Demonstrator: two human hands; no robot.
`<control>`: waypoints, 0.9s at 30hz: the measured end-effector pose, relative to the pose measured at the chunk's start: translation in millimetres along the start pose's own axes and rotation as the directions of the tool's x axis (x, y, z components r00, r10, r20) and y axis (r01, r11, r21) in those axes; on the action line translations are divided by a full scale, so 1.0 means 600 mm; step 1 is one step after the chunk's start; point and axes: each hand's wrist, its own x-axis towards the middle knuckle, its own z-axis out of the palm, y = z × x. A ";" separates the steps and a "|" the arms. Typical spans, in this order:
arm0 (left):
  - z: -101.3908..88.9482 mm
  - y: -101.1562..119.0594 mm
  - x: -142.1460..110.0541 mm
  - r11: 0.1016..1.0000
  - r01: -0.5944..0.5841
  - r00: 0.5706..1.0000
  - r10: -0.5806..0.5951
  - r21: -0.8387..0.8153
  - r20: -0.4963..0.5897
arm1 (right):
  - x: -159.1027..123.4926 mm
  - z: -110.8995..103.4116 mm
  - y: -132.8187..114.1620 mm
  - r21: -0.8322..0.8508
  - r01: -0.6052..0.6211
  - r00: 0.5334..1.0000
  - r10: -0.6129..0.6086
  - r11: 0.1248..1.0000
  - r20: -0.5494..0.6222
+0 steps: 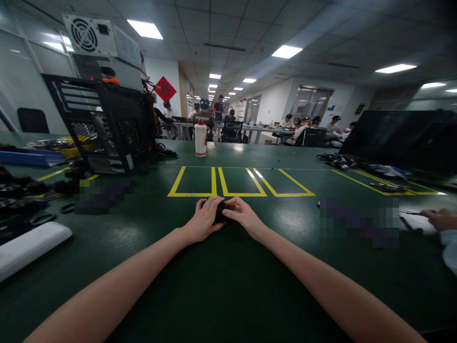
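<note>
A small black object [219, 213] is between my two hands, low over the green table [228, 281]; its exact kind is hidden by my fingers. My left hand [203, 220] wraps over its left side, thumb toward me. From the other side, the fingertips and thumb of my right hand [244, 215] pinch its right edge. Just beyond my hands lie yellow tape outlines [243, 194] on the tabletop.
An open black computer case [124, 124] with a power supply [123, 45] on top stands at left. A white bottle [200, 141] stands behind the outlines. A white bar-shaped thing [35, 247] lies near left. Another person's hand [437, 220] is at far right.
</note>
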 end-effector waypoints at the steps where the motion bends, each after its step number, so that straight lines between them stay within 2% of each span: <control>1: 0.000 0.000 0.000 1.000 0.001 1.000 -0.001 0.001 0.001 | 0.000 0.001 0.000 -0.011 -0.011 1.000 0.011 1.000 -0.008; 5: 0.003 -0.003 -0.001 1.000 0.000 1.000 0.000 0.002 -0.007 | 0.002 -0.002 -0.005 -0.033 -0.082 0.997 0.082 0.996 0.005; 10: 0.003 -0.003 0.000 1.000 -0.004 1.000 0.003 -0.003 -0.004 | -0.001 -0.006 -0.005 0.020 -0.029 0.997 0.028 0.999 0.077; 16: 0.001 -0.002 0.000 1.000 -0.005 1.000 0.005 -0.005 -0.007 | -0.001 -0.002 0.001 0.010 -0.011 1.000 0.011 1.000 0.003; 19: 0.004 -0.003 0.000 1.000 -0.001 1.000 0.001 0.010 -0.008 | 0.002 -0.002 0.002 -0.017 -0.045 0.999 0.045 0.999 -0.008; 22: 0.006 -0.004 0.000 1.000 0.005 1.000 -0.005 0.021 -0.012 | 0.005 -0.005 0.001 -0.025 -0.080 0.997 0.080 0.997 0.017; 27: 0.002 -0.001 -0.001 1.000 0.002 1.000 -0.002 0.008 -0.003 | 0.002 -0.007 -0.001 0.032 -0.037 0.997 0.034 0.999 0.075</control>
